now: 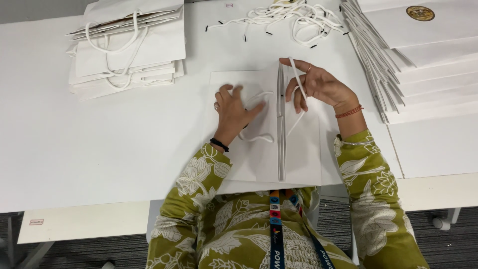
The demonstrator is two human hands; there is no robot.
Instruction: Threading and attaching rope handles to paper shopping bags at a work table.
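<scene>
Head view looks down on a big white table, so starting there: it's covered in paper-bag stuff. Far left sits a stack of finished white bags with cord handles, far right a fanned pile of flat unstrung bags, and up top a loose tangle of white cords with black tips.

Dead centre, right in front of the person, lies the flat white paper bag being worked on. Its long axis runs away from the body, with the folded gusset edge standing up as a ridge down the middle.

Left hand is spread flat on the left panel, fingers splayed and pressing down, not gripping anything; a loop of cord curls out from just under its fingertips.

Right hand sits just right of the ridge near the far end of the bag, fingers curled with the white cord handle pinched and draped across them. From that pinch the cord runs down toward the body along the ridge, so the right hand is clearly the nearer one to the cord, and the bag's top edge lies just left of its fingertips.
</scene>
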